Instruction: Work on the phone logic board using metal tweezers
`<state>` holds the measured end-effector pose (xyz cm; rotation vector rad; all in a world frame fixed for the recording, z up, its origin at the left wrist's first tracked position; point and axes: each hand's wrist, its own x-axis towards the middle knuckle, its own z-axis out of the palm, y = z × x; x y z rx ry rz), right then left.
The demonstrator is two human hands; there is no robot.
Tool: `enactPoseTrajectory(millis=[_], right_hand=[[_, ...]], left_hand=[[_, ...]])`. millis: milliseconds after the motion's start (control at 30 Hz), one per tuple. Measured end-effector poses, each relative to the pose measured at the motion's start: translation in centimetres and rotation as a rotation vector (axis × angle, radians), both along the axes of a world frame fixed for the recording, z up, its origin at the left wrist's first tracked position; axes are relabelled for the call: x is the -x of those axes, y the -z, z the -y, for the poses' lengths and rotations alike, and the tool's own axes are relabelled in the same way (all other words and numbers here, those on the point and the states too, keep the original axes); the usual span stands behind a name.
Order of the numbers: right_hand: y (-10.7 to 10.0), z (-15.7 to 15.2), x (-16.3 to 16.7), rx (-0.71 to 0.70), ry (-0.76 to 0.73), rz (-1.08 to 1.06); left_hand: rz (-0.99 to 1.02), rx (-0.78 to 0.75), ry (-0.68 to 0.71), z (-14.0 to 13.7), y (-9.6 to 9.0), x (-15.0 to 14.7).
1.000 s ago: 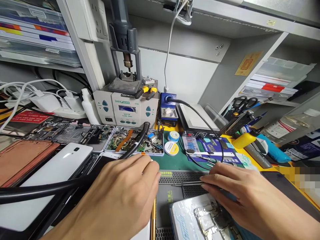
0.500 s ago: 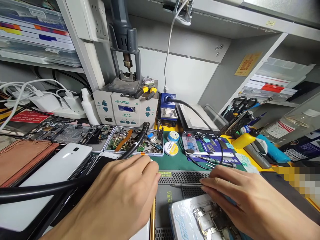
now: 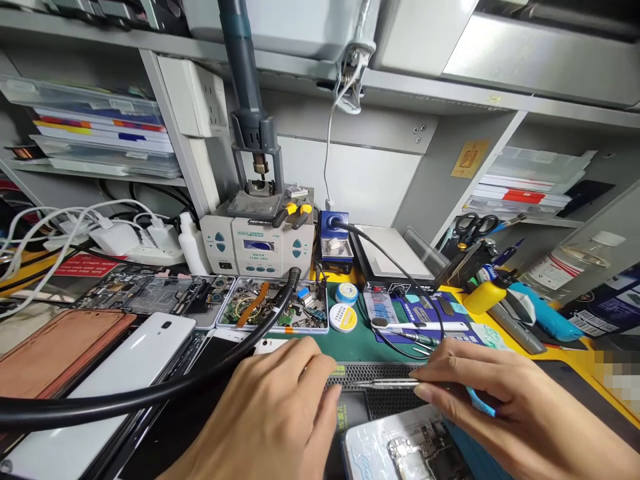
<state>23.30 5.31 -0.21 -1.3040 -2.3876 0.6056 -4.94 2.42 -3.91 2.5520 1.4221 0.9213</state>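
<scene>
Head view, hands: right hand (image 3: 505, 407) is pinched shut on a pair of tweezers (image 3: 387, 383), thin metal tips pointing left across the dark grille of the work mat (image 3: 370, 343). Left hand (image 3: 280, 420) lies knuckles-up with fingers loosely curled together; can't tell if it's holding anything underneath.

Head view, the phone: an opened phone (image 3: 410, 450) with its board showing sits at the bottom edge, just under the right hand and right next to the left one. The tweezer tips hang just above its top edge, not touching as far as I can see.

Head view, in the way: a fat black hose (image 3: 150, 397) sweeps in from the left and runs up toward the parts tray (image 3: 275, 312), crossing in front of the left wrist area. A thinner black cable (image 3: 400, 263) loops from the blue stand (image 3: 334, 237) down to the mat near the right fingers.

Head view, around: hot-air station (image 3: 260, 243) at the back, two solder reels (image 3: 345, 310) just beside the tray, a white phone (image 3: 145, 350) and a reddish back cover (image 3: 55, 347) on the left of the table, scissors (image 3: 475, 227) and a yellow-and-blue tool pile (image 3: 515, 303) on the right.
</scene>
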Motion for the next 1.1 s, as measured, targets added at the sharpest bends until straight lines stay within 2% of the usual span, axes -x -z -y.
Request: enactPoseTrajectory(millis=[67,200,367,533,867,1100], right_hand=[[0.3,0.2,-0.3,0.078,0.022,-0.054],[0.8,0.3,-0.5,0.076,0.093,-0.156],[0.2,-0.1,0.1,0.233,0.119,-0.190],[-0.2,-0.2,0.6,0.309,0.135,-0.251],[0.9,0.0,-0.3,0.344,0.117,-0.274],[0.6,0.0,-0.1,0.337,0.130,-0.275]], left_hand=[[0.037,-0.002,-0.016,0.1,0.1,-0.2],[0.095,-0.053,-0.042,0.1,0.5,-0.4],[0.135,-0.128,-0.030,0.0,0.7,-0.7],[0.194,-0.188,-0.027,0.1,0.7,-1.1],[0.194,-0.250,-0.060,0.4,0.5,-1.4],[0.199,-0.270,-0.057,0.4,0.3,-1.5]])
